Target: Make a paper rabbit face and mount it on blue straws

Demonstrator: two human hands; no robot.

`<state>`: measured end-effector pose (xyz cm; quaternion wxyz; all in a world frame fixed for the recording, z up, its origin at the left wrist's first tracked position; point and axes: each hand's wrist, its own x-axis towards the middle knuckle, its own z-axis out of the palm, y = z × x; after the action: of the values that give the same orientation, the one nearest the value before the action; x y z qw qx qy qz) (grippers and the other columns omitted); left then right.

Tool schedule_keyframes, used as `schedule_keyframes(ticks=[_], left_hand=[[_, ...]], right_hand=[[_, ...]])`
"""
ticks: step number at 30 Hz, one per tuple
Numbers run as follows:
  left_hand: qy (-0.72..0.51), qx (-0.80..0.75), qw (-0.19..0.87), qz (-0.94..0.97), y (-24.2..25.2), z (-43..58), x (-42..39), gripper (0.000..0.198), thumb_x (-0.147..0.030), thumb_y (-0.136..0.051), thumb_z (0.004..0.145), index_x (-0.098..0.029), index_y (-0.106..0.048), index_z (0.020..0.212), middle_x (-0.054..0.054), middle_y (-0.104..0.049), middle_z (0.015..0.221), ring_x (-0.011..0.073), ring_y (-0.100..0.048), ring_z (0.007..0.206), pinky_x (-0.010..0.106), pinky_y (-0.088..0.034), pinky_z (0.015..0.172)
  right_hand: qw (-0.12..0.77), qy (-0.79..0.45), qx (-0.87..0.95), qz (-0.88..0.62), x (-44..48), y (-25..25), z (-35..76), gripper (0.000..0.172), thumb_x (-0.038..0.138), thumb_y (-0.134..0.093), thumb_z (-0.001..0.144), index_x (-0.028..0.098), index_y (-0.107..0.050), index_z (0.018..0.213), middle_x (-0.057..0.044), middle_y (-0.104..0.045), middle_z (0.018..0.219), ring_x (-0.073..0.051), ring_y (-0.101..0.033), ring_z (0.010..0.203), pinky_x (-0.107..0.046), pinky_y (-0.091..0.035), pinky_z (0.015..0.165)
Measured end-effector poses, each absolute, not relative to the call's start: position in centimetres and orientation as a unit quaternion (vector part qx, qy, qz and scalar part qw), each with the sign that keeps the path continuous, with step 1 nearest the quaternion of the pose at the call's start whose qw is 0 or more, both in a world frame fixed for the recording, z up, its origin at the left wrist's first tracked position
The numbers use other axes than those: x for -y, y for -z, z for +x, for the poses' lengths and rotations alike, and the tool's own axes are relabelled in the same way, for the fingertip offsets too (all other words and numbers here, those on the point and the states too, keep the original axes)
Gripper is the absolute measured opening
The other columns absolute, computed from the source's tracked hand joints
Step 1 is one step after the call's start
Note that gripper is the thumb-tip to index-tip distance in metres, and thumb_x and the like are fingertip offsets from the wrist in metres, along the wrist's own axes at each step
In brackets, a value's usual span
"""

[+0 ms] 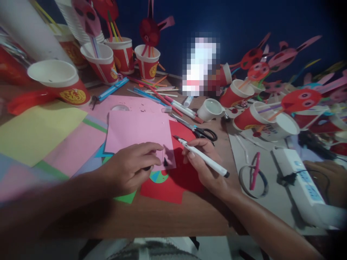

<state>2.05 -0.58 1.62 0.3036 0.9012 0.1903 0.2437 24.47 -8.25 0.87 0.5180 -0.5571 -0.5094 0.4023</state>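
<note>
My right hand (pixel 203 162) is closed round a white marker pen (pixel 208 160), its dark tip pointing up and left over the paper's right edge. My left hand (pixel 132 162) lies on a pink paper sheet (pixel 138 126), fingers curled, with a small dark thing partly hidden under them. Near those fingertips a small black shape (pixel 165 162) shows on the pink sheet. Under the sheet lie red paper (pixel 162 191) and a round green and blue paper piece (pixel 159 177). Black-handled scissors (pixel 204 133) rest just beyond my right hand.
Colored paper sheets (pixel 40 130) spread at the left. Red and white paper cups (pixel 150 65) with paper animal faces on straws stand along the back and right. Several markers (pixel 181 108) lie behind the sheet. A power strip (pixel 298 180) and a tape roll (pixel 253 180) sit at right.
</note>
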Motion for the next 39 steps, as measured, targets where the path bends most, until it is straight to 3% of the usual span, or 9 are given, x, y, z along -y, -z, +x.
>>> schedule_keyframes(ticks=[2, 5, 7, 12, 18, 23, 25, 29, 39], left_hand=[[-0.268, -0.200, 0.319, 0.887, -1.9, 1.9, 0.5, 0.025, -0.006, -0.045, 0.083, -0.016, -0.065, 0.096, 0.011, -0.063, 0.116, 0.0160, -0.061, 0.101, 0.025, -0.049, 0.085], [-0.294, -0.249, 0.332, 0.861, -2.5, 1.7, 0.3, 0.019, -0.012, -0.049, 0.085, -0.017, -0.065, 0.095, 0.003, -0.068, 0.088, 0.0120, -0.063, 0.077, 0.022, -0.049, 0.072], [-0.306, -0.311, 0.334, 0.836, -3.0, 1.5, 0.1, 0.016, -0.016, -0.050, 0.086, -0.019, -0.065, 0.093, -0.001, -0.066, 0.077, 0.0089, -0.058, 0.062, 0.019, -0.047, 0.062], [-0.289, -0.405, 0.387, 0.776, -4.2, 0.9, -0.3, 0.015, -0.024, -0.051, 0.086, -0.020, -0.060, 0.097, -0.006, -0.047, 0.059, 0.0075, -0.040, 0.047, 0.020, -0.034, 0.046], [-0.254, -0.402, 0.503, 0.721, -4.8, 0.9, 0.0, 0.011, -0.025, -0.044, 0.085, -0.021, -0.050, 0.094, -0.004, -0.043, 0.065, 0.0101, -0.038, 0.052, 0.022, -0.035, 0.048], [-0.188, -0.365, 0.459, 0.788, -4.3, 1.3, -0.2, 0.016, -0.027, -0.042, 0.089, -0.019, -0.055, 0.087, -0.001, -0.056, 0.072, 0.0108, -0.049, 0.059, 0.022, -0.042, 0.056], [-0.177, -0.341, 0.440, 0.812, -3.9, 1.3, -0.5, 0.019, -0.027, -0.043, 0.090, -0.018, -0.060, 0.093, 0.001, -0.061, 0.080, 0.0111, -0.055, 0.065, 0.022, -0.044, 0.060], [-0.211, -0.293, 0.368, 0.857, -3.1, 1.2, -1.0, 0.025, -0.021, -0.045, 0.091, -0.018, -0.064, 0.107, 0.001, -0.061, 0.081, 0.0098, -0.056, 0.067, 0.020, -0.044, 0.062], [-0.207, -0.243, 0.300, 0.899, -2.7, 1.5, -1.0, 0.027, -0.011, -0.045, 0.088, -0.016, -0.063, 0.108, 0.001, -0.062, 0.081, 0.0100, -0.058, 0.068, 0.019, -0.044, 0.061]], right_hand=[[0.536, -0.427, 0.504, -0.525, 8.3, -0.7, 24.6, 0.021, 0.038, -0.058, 0.088, 0.025, -0.056, 0.105, -0.002, -0.065, 0.088, -0.014, -0.060, 0.070, -0.029, -0.051, 0.065], [0.547, -0.456, 0.506, -0.486, 8.3, -0.4, 24.8, 0.033, 0.048, -0.052, 0.090, 0.024, -0.058, 0.112, -0.006, -0.066, 0.096, -0.017, -0.062, 0.075, -0.034, -0.051, 0.071], [0.550, -0.459, 0.507, -0.479, 8.4, -0.1, 25.0, 0.039, 0.053, -0.046, 0.090, 0.023, -0.061, 0.110, -0.006, -0.066, 0.090, -0.018, -0.061, 0.074, -0.035, -0.050, 0.070], [0.554, -0.453, 0.476, -0.511, 8.3, -0.2, 25.0, 0.015, 0.038, -0.057, 0.089, 0.024, -0.059, 0.093, 0.005, -0.051, 0.059, -0.010, -0.045, 0.052, -0.022, -0.037, 0.049], [0.566, -0.468, 0.491, -0.468, 8.5, -0.9, 24.4, 0.007, 0.026, -0.061, 0.088, 0.024, -0.057, 0.093, 0.003, -0.060, 0.069, -0.011, -0.055, 0.060, -0.023, -0.045, 0.057], [0.546, -0.531, 0.506, -0.404, 8.8, -0.6, 24.9, 0.036, 0.048, -0.049, 0.091, 0.021, -0.062, 0.111, -0.008, -0.069, 0.096, -0.021, -0.064, 0.083, -0.037, -0.051, 0.075], [0.552, -0.544, 0.490, -0.398, 8.9, -0.5, 25.0, 0.038, 0.049, -0.043, 0.094, 0.021, -0.064, 0.107, -0.007, -0.070, 0.086, -0.020, -0.064, 0.078, -0.036, -0.050, 0.073], [0.550, -0.521, 0.478, -0.444, 8.9, -0.8, 25.1, 0.022, 0.036, -0.050, 0.092, 0.020, -0.066, 0.095, 0.001, -0.062, 0.061, -0.015, -0.056, 0.057, -0.028, -0.045, 0.058], [0.521, -0.476, 0.527, -0.474, 9.1, -1.6, 25.1, 0.015, 0.031, -0.055, 0.090, 0.021, -0.065, 0.089, 0.001, -0.066, 0.063, -0.013, -0.060, 0.057, -0.024, -0.047, 0.056]])
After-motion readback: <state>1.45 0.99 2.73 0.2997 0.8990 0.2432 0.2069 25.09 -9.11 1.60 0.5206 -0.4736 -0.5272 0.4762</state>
